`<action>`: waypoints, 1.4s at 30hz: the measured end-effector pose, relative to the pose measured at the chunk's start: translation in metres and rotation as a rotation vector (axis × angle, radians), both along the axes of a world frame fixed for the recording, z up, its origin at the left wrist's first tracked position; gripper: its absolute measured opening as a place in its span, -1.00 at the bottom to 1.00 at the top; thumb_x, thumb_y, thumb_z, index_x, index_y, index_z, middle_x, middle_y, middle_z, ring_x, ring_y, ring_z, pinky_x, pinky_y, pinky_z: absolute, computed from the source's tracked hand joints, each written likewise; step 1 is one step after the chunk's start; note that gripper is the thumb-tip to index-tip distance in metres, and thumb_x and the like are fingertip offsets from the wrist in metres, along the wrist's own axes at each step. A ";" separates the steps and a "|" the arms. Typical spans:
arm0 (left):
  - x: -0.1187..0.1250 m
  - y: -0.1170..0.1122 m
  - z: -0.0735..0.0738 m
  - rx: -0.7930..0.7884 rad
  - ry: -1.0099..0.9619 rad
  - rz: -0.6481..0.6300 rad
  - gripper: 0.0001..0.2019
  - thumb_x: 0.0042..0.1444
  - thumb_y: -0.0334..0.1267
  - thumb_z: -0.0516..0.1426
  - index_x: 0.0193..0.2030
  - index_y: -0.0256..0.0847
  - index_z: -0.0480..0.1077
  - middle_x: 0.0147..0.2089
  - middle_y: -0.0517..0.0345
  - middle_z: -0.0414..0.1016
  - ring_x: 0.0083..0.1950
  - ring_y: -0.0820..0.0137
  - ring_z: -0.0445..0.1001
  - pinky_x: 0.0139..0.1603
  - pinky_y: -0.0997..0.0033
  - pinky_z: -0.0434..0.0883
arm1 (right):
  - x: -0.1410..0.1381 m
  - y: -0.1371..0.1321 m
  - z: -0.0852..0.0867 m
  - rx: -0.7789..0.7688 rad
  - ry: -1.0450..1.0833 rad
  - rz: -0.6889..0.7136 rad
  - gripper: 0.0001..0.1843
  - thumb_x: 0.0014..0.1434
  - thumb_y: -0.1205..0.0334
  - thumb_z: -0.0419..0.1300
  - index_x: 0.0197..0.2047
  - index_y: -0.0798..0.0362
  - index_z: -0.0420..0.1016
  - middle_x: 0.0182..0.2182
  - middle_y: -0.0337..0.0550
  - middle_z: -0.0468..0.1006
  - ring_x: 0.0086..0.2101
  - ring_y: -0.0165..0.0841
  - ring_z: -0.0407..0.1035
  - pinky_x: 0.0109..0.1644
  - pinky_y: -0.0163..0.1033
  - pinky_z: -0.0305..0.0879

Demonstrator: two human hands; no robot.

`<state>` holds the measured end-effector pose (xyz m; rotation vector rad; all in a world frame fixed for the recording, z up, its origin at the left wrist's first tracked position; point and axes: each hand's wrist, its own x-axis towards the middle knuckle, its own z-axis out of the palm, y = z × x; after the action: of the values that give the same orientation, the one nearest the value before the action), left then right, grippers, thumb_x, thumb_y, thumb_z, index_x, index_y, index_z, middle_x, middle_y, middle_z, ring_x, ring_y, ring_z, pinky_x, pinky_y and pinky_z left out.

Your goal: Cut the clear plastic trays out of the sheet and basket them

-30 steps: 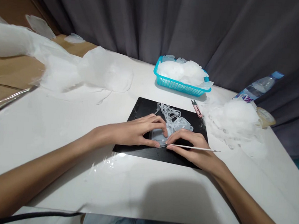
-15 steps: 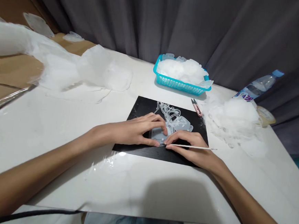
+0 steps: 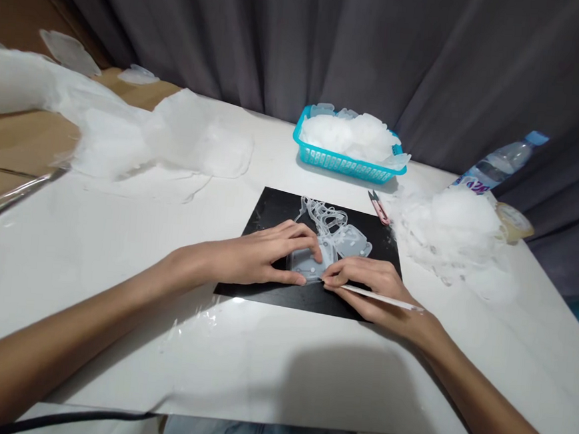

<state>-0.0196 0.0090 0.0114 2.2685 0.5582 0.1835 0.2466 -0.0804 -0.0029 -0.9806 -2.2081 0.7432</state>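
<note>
A black mat lies on the white table. On it sits a translucent plastic piece with curly trimmed strips behind it. My left hand presses down on the piece, fingers bent around its left edge. My right hand pinches a thin white stick tool, its tip at the piece's near right edge.
A teal basket full of clear plastic parts stands behind the mat. Pink snips lie at the mat's far right corner. A heap of white scraps and a water bottle are to the right. Crumpled plastic sheeting covers the left.
The stick's free end has swung down toward me, so the tool now slants. Both hands stay on the plastic piece. The view has shifted slightly.
</note>
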 end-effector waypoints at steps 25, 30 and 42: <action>0.018 -0.032 0.012 -0.269 -0.014 0.435 -0.55 0.38 0.16 0.09 -0.25 -0.19 0.53 -0.33 0.12 0.62 -0.33 0.33 0.56 -0.40 0.46 0.37 | -0.025 0.001 -0.002 0.473 0.044 -0.201 -0.82 0.37 0.51 0.16 -0.08 0.05 0.40 -0.12 0.06 0.65 -0.07 -0.22 0.56 0.03 -0.11 0.52; 0.032 -0.039 0.007 -0.482 -0.266 0.516 -0.61 0.35 0.10 0.15 -0.16 -0.21 0.55 -0.22 0.09 0.63 -0.21 0.33 0.60 -0.43 0.54 0.40 | -0.028 -0.001 -0.001 0.434 0.102 -0.255 -0.80 0.37 0.52 0.16 -0.06 0.02 0.42 -0.17 -0.03 0.64 -0.08 -0.23 0.57 0.03 -0.10 0.51; 0.033 -0.040 -0.003 -0.366 -0.316 0.561 -0.85 0.22 -0.23 0.19 -0.34 -0.24 0.47 -0.42 0.22 0.51 -0.35 0.42 0.45 -0.29 0.47 0.36 | -0.035 -0.013 -0.001 0.184 0.213 -0.286 -0.90 0.42 0.39 0.16 -0.12 -0.01 0.44 -0.18 -0.13 0.61 -0.11 -0.29 0.53 0.06 -0.15 0.44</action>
<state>0.0138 -0.0313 0.0086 1.6449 0.9574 0.6485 0.2115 -0.0933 -0.0043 -1.0434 -1.8653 0.4795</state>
